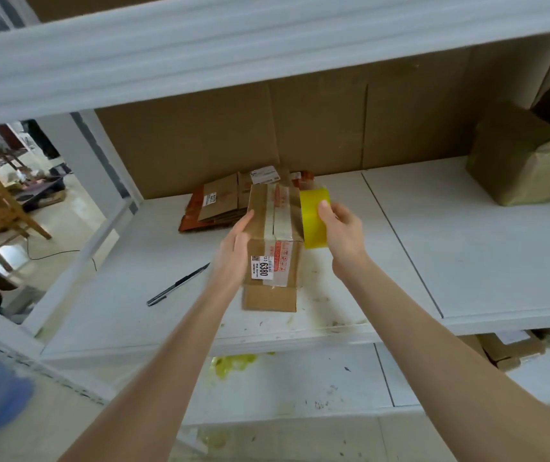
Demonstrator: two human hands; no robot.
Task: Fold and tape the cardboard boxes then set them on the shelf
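Note:
A small brown cardboard box (277, 228) with a white label reading 6380 sits on the white shelf (467, 248), its top seam covered with tape. My left hand (235, 248) holds the box's left side, fingers along the top edge. My right hand (342, 228) grips a yellow tape roll (313, 218) pressed against the box's right side. Behind the box lies a stack of flattened cardboard boxes (216, 205).
A dark pen-like cutter (178, 285) lies on the shelf left of the box. Bagged brown parcels (520, 161) stand at the far right. A shelf beam (200, 55) runs overhead; a white upright (100, 201) is at left. More boxes (507, 351) sit on the lower shelf.

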